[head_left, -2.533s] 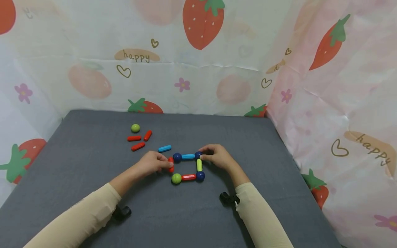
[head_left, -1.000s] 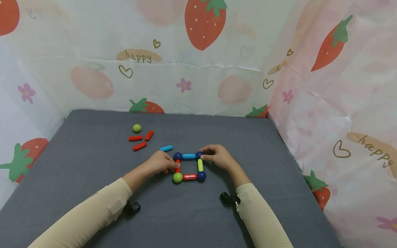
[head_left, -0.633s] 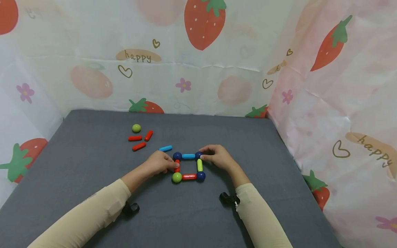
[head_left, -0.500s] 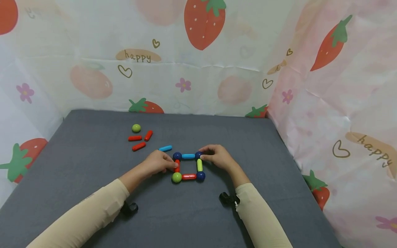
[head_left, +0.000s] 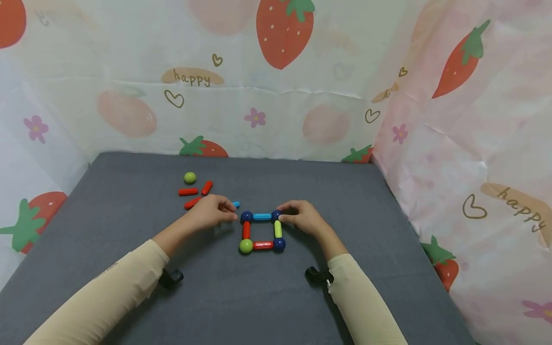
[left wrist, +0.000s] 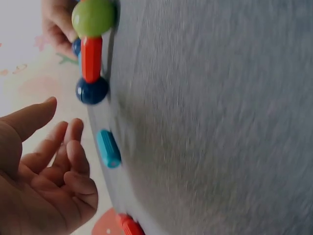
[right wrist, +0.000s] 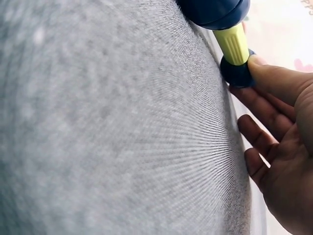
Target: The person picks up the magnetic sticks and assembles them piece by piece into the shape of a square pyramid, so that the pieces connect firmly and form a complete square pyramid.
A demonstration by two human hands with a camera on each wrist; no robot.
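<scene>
The left hand (head_left: 211, 212) holds nothing; its fingers are loosely bent and the thumb stands apart, just beside a loose blue stick (left wrist: 108, 148). The right hand (head_left: 304, 218) pinches the far right navy ball (head_left: 276, 215) between thumb and finger.

That ball is one corner of a square lying flat on the grey surface (head_left: 241, 302). A light blue stick (head_left: 261, 217) runs to the far left navy ball (head_left: 247, 216), a red stick (head_left: 246, 230) to the near green ball (head_left: 246, 246), another red stick (head_left: 263, 245) to the near navy ball (head_left: 279, 244), and a yellow-green stick (head_left: 278, 229) closes it.

Beyond the left hand lie three loose red sticks (head_left: 188, 191) and a loose green ball (head_left: 189, 178). The strawberry-print cloth (head_left: 276, 103) reads "happy" at the back and again on the right.
</scene>
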